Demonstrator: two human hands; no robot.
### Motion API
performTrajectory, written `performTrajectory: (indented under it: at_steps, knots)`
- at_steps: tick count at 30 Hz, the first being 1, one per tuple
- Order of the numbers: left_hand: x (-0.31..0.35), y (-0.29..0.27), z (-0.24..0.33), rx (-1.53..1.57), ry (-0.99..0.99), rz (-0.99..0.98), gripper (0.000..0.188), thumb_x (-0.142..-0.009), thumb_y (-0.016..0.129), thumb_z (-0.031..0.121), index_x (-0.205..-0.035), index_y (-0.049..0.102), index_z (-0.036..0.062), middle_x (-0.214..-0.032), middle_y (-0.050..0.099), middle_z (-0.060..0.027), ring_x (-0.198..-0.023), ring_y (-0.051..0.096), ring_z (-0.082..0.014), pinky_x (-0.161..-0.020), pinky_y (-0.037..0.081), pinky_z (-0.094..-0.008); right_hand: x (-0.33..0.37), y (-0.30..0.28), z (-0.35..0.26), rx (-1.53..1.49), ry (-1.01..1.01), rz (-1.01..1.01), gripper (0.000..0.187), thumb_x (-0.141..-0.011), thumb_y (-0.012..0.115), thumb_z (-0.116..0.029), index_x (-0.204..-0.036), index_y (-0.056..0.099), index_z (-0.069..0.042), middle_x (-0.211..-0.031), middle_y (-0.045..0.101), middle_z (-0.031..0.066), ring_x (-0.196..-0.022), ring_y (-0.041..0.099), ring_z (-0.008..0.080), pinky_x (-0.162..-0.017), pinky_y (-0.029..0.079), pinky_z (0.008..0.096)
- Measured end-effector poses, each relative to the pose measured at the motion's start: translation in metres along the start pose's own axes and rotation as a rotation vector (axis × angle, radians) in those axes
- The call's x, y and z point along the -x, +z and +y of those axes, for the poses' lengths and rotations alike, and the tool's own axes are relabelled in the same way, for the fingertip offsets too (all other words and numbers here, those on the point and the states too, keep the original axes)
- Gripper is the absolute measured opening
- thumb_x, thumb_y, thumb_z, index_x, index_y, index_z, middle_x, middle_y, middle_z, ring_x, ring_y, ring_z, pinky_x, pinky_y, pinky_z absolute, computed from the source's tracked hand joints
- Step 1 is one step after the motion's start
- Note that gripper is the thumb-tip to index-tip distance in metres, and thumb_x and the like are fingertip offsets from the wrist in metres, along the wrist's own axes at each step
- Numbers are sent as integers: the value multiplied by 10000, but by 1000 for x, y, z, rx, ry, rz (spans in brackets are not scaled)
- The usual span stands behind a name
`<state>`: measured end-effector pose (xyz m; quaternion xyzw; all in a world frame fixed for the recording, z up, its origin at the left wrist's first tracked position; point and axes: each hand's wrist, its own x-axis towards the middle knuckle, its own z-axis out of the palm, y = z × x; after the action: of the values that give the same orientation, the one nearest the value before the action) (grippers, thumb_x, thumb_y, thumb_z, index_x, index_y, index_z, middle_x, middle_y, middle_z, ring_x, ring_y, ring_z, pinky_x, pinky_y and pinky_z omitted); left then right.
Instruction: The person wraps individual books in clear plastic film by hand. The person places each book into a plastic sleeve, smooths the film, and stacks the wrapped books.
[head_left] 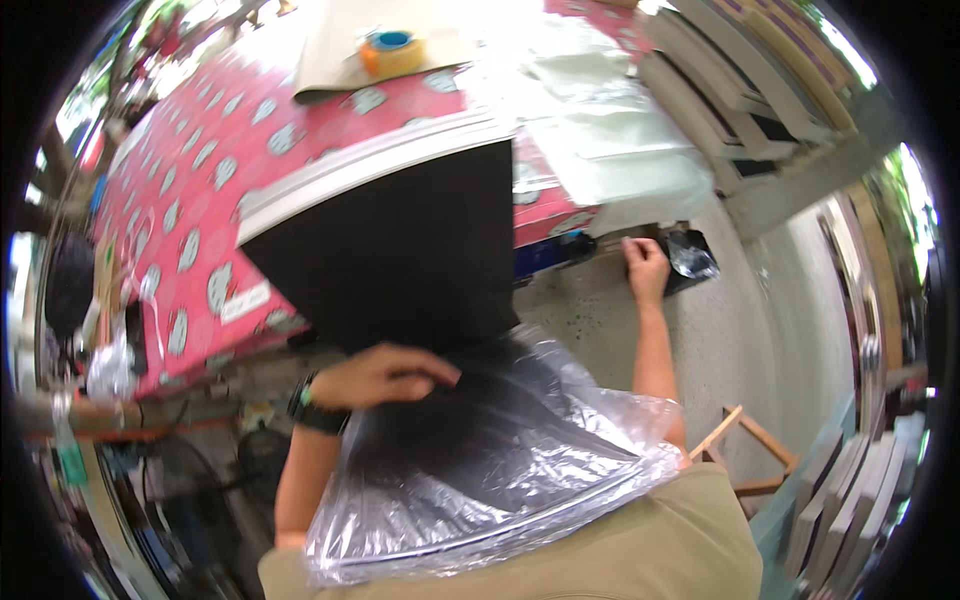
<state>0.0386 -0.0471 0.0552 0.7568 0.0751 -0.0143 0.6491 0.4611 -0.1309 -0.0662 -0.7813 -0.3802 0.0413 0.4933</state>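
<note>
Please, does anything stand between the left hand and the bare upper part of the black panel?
Nothing visible does: the black panel is bare just beyond the left hand. The clear plastic bag covers the panel's lower part, toward the person.

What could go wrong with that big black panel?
The black panel might slide: it sticks out past the edge of the pink-covered table, and only the left hand is over it, while the right hand is off to the side. The clear plastic could also snag or tear, since it looks thin and lies wrinkled against the tan clothing.
</note>
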Motion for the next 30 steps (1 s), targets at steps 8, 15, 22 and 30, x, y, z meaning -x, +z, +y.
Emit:
performTrajectory:
  at_steps: [8,15,22,30]
  knots:
    - [44,58,-98,44,-343,270,438,-859,483,283,-1213,433,31,-1284,395,-123,-1192,365,-230,-980,274,-312,-17,68,11,167,-169,296,427,-669,641,-173,-1041,523,1,-984,536,176,-971,446,326,-830,364,385]
    - [54,50,-102,-96,-503,641,381,-809,564,231,-1102,524,-9,-1041,585,-124,-942,550,-201,-827,410,-299,-47,-4,-13,71,-32,5,158,-754,589,-125,-825,612,14,-733,620,146,-648,575,240,-621,439,305]
    - [66,32,-82,9,-354,770,365,-790,575,114,-1121,501,-21,-1055,569,-140,-983,534,-178,-847,404,-284,-120,-63,-1,106,-101,-41,209,-810,525,-196,-858,588,-3,-790,613,162,-726,582,269,-671,433,335]
    - [69,20,33,-208,137,1049,481,-739,647,228,-1125,484,-10,-1090,544,-130,-1034,498,-204,-882,371,-309,-85,-65,-221,2,-522,-24,206,-884,419,-168,-833,542,-12,-652,521,76,-582,480,156,-547,383,309]
